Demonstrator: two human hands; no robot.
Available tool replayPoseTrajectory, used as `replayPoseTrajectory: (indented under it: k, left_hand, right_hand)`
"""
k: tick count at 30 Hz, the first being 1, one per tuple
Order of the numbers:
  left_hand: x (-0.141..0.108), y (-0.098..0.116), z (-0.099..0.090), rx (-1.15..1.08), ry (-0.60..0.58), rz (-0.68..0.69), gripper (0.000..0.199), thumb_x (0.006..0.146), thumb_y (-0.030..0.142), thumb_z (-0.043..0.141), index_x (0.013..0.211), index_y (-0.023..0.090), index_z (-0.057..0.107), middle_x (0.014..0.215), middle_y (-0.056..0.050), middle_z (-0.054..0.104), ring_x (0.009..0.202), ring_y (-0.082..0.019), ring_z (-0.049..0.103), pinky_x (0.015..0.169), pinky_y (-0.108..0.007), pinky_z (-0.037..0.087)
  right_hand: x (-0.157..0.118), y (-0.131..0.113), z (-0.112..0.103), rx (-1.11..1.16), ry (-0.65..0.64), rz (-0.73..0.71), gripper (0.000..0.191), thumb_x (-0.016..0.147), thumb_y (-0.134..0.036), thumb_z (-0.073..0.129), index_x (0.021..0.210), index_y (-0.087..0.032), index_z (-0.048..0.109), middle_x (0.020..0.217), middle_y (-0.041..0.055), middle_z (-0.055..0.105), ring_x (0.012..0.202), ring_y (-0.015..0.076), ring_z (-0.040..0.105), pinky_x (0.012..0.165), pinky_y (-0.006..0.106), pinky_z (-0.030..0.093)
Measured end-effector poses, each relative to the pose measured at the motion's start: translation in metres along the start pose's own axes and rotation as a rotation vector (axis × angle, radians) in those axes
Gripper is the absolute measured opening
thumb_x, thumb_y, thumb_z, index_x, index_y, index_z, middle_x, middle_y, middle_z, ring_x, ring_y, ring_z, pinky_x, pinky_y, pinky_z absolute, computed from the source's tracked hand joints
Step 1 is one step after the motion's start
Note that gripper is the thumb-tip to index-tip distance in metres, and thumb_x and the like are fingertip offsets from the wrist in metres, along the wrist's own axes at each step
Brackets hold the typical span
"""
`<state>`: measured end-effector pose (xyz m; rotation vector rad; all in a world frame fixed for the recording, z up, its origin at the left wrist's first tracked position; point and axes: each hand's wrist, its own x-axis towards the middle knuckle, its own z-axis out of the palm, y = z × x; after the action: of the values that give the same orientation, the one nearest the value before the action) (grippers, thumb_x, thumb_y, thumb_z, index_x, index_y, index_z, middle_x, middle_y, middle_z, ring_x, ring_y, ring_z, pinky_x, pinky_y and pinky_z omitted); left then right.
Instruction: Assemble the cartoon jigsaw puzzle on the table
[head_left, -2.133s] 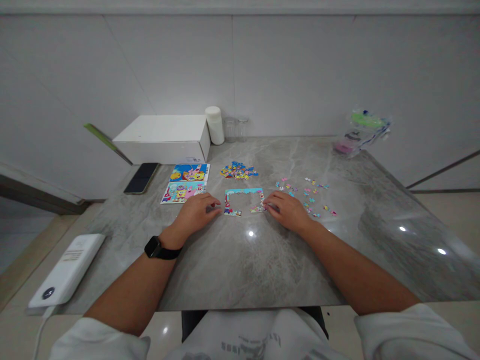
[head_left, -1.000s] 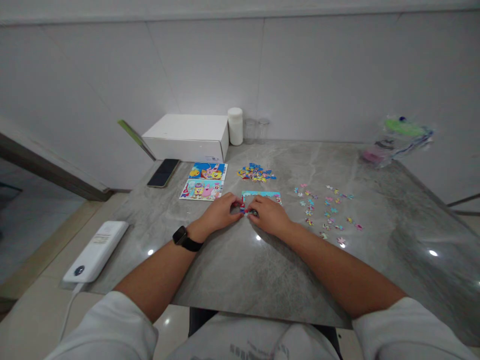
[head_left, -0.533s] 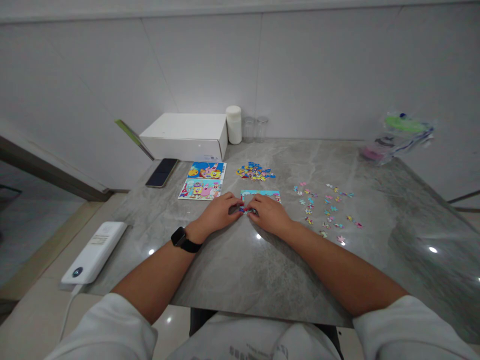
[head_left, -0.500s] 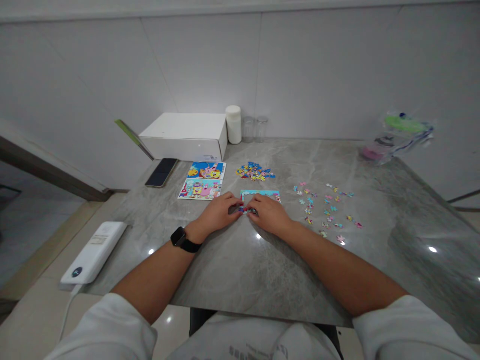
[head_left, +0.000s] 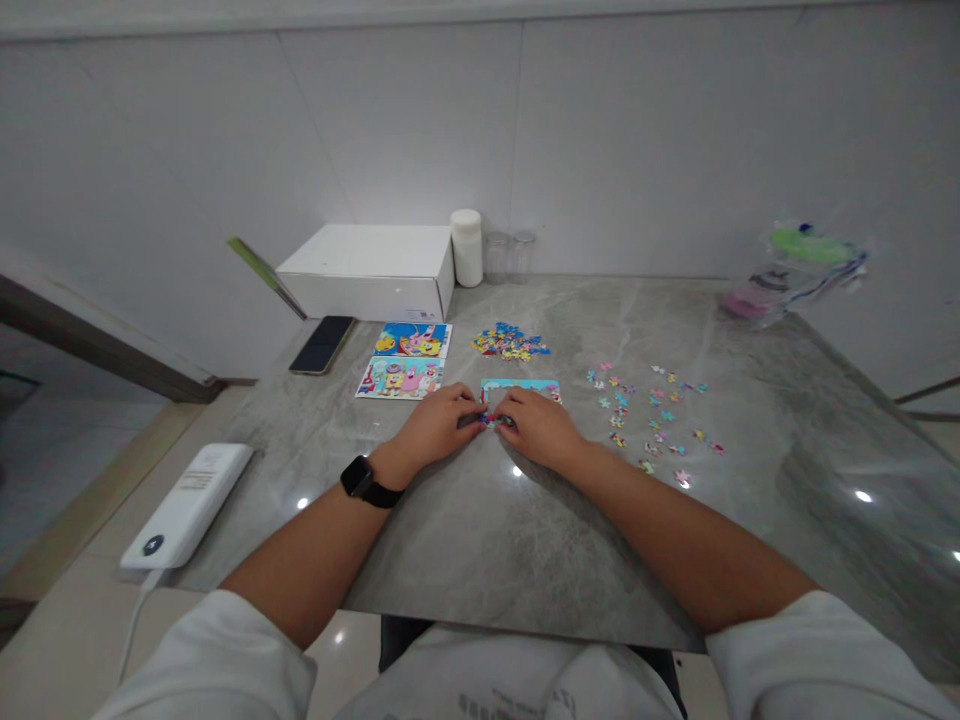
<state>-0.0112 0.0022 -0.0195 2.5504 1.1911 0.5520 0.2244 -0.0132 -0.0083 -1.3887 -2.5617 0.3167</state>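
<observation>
My left hand and my right hand meet over the lower left part of a partly assembled puzzle, whose light blue top strip shows behind them. The fingers of both hands are closed on small red and blue puzzle pieces; my fingertips partly cover these. To the right lie several loose pieces, spread out. A heap of blue and yellow pieces sits behind the puzzle. Left of it, two colourful picture cards lie flat.
A phone, a white box, a white bottle and two clear glasses stand or lie farther back. At the left edge is a white power bank with a cable. A plastic bag rests back right.
</observation>
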Motion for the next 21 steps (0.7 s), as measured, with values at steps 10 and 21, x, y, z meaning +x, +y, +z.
replayPoseTrajectory:
  k: [10,21]
  left_hand:
    - [0.0032,0.0051,-0.0063,0.107,-0.038,0.04,0.025,0.098,0.034,0.073,0.121,0.028,0.079,0.137,-0.007,0.071,0.119,-0.027,0.067,0.108,-0.048,0.051]
    - [0.0068,-0.0024,-0.0039,0.001,-0.043,0.042,0.021,0.096,0.034,0.075,0.116,0.028,0.078,0.135,-0.006,0.075,0.121,-0.027,0.069,0.108,-0.049,0.049]
  right_hand:
    - [-0.0009,-0.0014,-0.0026,0.009,-0.008,0.002,0.019,0.101,-0.031,0.069,0.115,-0.022,0.078,0.119,0.0094,0.07,0.115,0.0238,0.066,0.102,0.034,0.05]
    - [-0.0007,-0.0019,-0.0041,0.004,-0.005,-0.008,0.018,0.101,-0.029,0.068,0.115,-0.022,0.078,0.118,0.0098,0.071,0.113,0.0242,0.067,0.1,0.035,0.051]
